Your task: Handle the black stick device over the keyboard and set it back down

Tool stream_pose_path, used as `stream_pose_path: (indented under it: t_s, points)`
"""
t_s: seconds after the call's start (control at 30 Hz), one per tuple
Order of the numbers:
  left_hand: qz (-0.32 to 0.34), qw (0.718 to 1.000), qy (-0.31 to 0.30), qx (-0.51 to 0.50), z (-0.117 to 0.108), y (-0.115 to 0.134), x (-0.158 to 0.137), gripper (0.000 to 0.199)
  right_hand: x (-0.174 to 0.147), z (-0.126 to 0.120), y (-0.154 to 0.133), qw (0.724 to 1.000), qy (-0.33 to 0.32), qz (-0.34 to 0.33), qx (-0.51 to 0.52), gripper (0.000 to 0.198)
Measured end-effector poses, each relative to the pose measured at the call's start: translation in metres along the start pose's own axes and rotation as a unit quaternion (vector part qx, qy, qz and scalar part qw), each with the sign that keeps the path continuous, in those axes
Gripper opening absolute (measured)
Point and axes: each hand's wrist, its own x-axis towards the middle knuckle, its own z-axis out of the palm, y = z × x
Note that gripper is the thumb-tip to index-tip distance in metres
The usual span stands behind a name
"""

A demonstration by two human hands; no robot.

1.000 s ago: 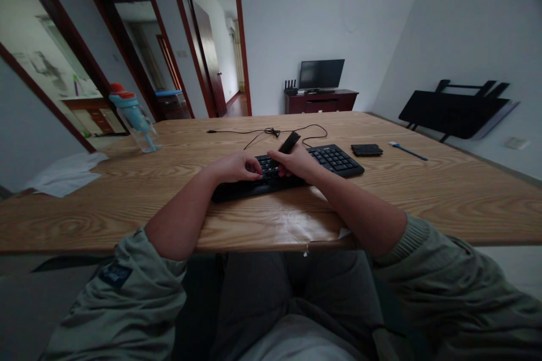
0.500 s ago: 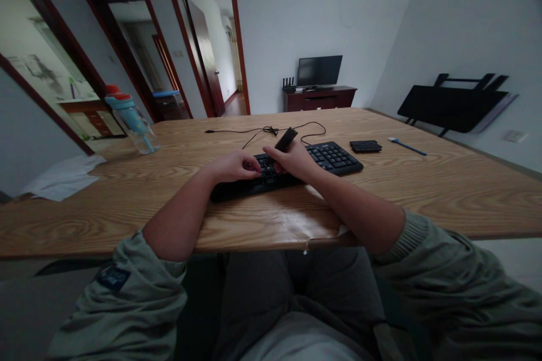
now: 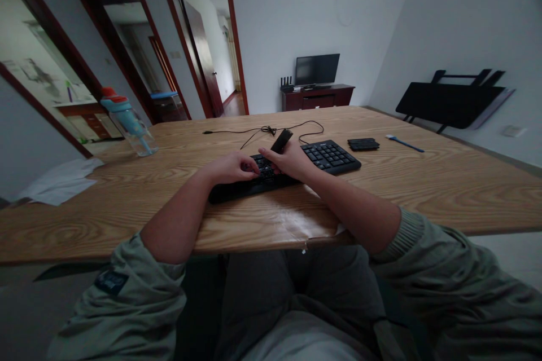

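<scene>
A black keyboard (image 3: 334, 156) lies at a slant near the front of the table, partly covered by both hands. My right hand (image 3: 292, 159) is closed round a thick, short black handle (image 3: 281, 140) that points up and away; its lower end is hidden at the keys. On the left half of the keyboard rests my left hand (image 3: 232, 168), its fingers curled and the thumb and fingertips close together at the keys. Whether something small is pinched there I cannot make out.
The keyboard's cable (image 3: 267, 130) lies loosely coiled behind it. To the right are a flat black item (image 3: 363, 144) and a blue brush (image 3: 404, 143). At left stand a clear bottle (image 3: 133, 127) with an orange lid and white papers (image 3: 63, 180). The wooden table (image 3: 148, 220) ends before my lap.
The whole view has shifted slightly. My right hand and the black handle have tilted a little lower over the keys; the left hand stays nearly in place.
</scene>
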Motion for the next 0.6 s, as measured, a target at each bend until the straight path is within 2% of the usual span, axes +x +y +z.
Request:
stream_pose_path:
  t_s: [0.2, 0.43, 0.5, 0.6]
  points:
    - [-0.006, 1.0, -0.006, -0.004, 0.003, -0.006, 0.002, 0.027, -0.001, -0.001, -0.005, 0.997, -0.023, -0.058, -0.034, 0.031]
    - [0.013, 1.0, 0.004, -0.001, 0.008, -0.012, 0.006, 0.024, -0.001, 0.001, -0.009, 0.991, 0.006, -0.089, -0.1, 0.015]
    - [0.021, 1.0, 0.013, 0.0, 0.01, -0.01, 0.006, 0.023, 0.0, 0.006, -0.007, 0.992, 0.021, -0.09, -0.081, 0.012]
    - [0.04, 0.999, 0.014, 0.0, 0.013, -0.006, 0.008, 0.023, 0.002, 0.02, -0.005, 0.996, 0.022, -0.085, 0.03, 0.014]
